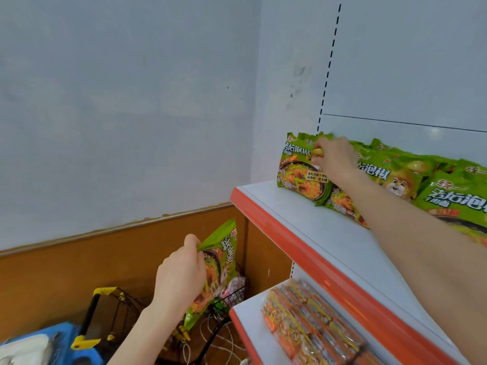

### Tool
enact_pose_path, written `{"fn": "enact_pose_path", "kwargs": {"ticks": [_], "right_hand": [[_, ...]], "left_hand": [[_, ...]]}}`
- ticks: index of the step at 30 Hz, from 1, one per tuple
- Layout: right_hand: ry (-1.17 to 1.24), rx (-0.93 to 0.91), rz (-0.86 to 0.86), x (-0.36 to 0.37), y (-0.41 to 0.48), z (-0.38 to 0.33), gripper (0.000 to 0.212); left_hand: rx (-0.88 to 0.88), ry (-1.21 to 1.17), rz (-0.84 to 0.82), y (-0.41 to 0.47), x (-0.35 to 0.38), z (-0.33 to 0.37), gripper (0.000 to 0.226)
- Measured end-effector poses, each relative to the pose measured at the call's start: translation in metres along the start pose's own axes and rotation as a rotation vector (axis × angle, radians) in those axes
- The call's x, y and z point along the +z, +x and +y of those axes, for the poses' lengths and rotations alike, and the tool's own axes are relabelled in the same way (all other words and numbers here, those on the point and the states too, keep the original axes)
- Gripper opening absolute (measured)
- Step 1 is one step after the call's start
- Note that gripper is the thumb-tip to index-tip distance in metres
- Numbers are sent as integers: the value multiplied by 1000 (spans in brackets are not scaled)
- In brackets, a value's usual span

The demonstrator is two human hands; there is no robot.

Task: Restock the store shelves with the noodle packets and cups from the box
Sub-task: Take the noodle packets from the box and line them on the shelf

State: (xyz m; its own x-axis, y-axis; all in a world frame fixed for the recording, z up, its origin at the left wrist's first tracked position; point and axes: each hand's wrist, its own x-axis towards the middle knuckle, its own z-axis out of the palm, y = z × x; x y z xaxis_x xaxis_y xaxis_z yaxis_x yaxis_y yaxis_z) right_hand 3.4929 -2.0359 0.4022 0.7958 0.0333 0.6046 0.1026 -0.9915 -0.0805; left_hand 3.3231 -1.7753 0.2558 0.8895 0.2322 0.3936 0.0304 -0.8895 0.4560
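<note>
Above, right grip (333,156) pinches a shelved packet (297,177) — below, left grip (181,272) clutches another packet (224,248)

The upper shelf (303,214), a white metal board with an orange-red front strip (303,248), carries a row of green plastic noodle packets (403,177). They stand upright on edge, overlapping, toward the rear of the board. The lower shelf (250,320), of the same build, carries orange and yellow wrapped packets (311,322) lying flat in close rows, touching one another.
</note>
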Motion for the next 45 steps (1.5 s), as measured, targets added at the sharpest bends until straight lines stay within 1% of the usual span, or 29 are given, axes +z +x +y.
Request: {"fn": "enact_pose_path", "kwargs": {"ticks": [5, 10, 12, 14, 16, 18, 20, 22, 25, 28, 31, 33, 35, 36, 39, 41, 43, 45], "right_hand": [[-92, -13, -31, 3, 8, 3, 35], [-171, 8, -86, 4, 9, 7, 45], [-197, -10, -51, 0, 6, 8, 46], [-74, -63, 42, -6, 0, 3, 43], [200, -117, 81, -18, -10, -10, 38], [458, -158, 10, -34, -24, -30, 32], [581, -231, -118, -48, -43, -51, 29], [648, -302, -265, -60, -61, -67, 32], [753, -302, -463, -71, -81, -80, 44], [824, -250, -553, -79, -93, -81, 52], [821, -206, -600, -90, -105, -72, 51], [859, -200, -594, -96, -114, -64, 39], [918, -192, -552, -102, -122, -58, 33], [931, -171, -505, -105, -125, -55, 33], [884, -66, -290, -118, -127, -34, 37], [844, -19, -214, -133, -123, -16, 35], [776, 15, -168, -148, -119, 4, 32], [655, 59, -89, -160, -113, 24, 30]], "left_hand": [[9, 9, 4, 5, 1, 3, 14], [41, 1, 26, 8, -1, 5, 14], [58, -1, 32, 8, -2, 5, 13], [82, -12, 34, 9, -6, 4, 13], [117, -45, 38, 10, -13, 4, 14], [150, -111, 48, 11, -26, 4, 15], [176, -188, 66, 12, -42, 4, 13], [193, -276, 101, 13, -58, 6, 7], [209, -375, 192, 18, -77, 12, 6], [177, -505, 311, 26, -92, 18, 6], [144, -648, 360, 32, -98, 29, 9], [109, -699, 376, 34, -99, 41, 8], [75, -751, 391, 36, -96, 54, 7], [56, -793, 389, 37, -93, 60, 6], [13, -926, 329, 38, -81, 85, 7], [35, -934, 301, 35, -72, 104, 7], [95, -880, 245, 30, -59, 121, 28], [228, -756, 198, 19, -44, 132, 44]]}}
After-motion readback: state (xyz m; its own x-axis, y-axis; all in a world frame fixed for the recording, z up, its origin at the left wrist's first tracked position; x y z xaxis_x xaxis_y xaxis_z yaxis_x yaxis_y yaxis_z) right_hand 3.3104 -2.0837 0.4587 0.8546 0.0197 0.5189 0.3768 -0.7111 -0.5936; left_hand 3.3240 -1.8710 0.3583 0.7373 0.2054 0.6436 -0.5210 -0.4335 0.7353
